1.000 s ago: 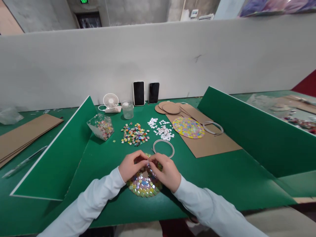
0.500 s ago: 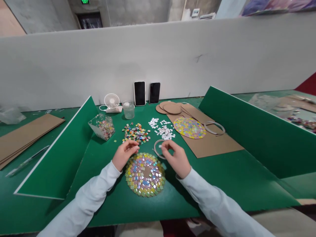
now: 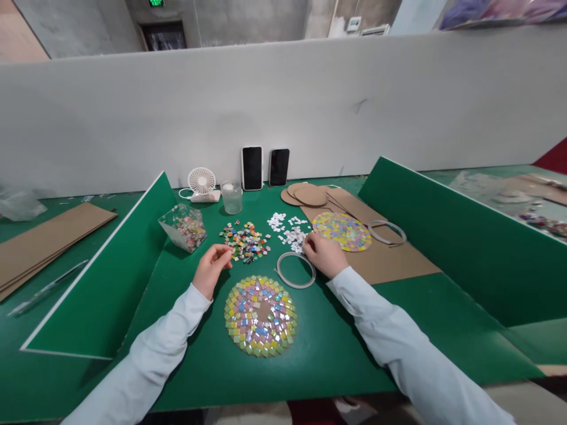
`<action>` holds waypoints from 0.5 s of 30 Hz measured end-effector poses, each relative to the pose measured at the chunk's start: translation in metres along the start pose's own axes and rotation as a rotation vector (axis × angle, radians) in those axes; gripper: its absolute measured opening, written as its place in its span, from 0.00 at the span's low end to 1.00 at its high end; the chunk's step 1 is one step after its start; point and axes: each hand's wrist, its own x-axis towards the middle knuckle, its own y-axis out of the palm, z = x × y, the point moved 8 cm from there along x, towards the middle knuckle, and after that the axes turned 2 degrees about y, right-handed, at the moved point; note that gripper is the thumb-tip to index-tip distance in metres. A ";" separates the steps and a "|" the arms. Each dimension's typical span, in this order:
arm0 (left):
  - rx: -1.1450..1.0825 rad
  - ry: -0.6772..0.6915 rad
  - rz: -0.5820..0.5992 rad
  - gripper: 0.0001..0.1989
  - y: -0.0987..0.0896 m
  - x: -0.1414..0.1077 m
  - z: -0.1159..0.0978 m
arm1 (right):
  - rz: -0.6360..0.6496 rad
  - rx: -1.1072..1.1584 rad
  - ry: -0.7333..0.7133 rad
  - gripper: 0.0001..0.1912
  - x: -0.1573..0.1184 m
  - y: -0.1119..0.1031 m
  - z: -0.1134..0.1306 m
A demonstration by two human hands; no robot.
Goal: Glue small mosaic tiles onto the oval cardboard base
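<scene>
Clearly apart, left hand (image 3: 209,269) hovers beside coloured tiles (image 3: 248,238), right hand (image 3: 326,255) by white pieces (image 3: 292,238); whether either grips anything, I can't tell

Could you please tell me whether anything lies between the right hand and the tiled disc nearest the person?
Yes: the pale ring lies flat on the green table between the right hand and the tiled disc. Nothing else visible lies between them.

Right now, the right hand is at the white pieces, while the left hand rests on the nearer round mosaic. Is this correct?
Not quite: the head view shows the left hand off the nearer round mosaic, near the coloured tiles. The right hand is indeed at the white pieces.
</scene>
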 end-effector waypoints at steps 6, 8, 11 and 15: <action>-0.012 -0.041 -0.011 0.10 0.000 0.000 0.003 | 0.001 -0.191 0.011 0.11 -0.002 0.001 -0.003; -0.022 -0.044 0.009 0.10 0.002 -0.001 0.004 | 0.016 -0.223 0.006 0.12 -0.002 0.001 -0.002; -0.039 -0.059 0.029 0.11 0.004 -0.001 0.006 | 0.011 -0.221 0.010 0.13 -0.002 0.000 -0.002; -0.056 -0.102 0.057 0.12 0.007 -0.003 0.008 | -0.057 -0.136 0.005 0.08 -0.001 -0.002 -0.006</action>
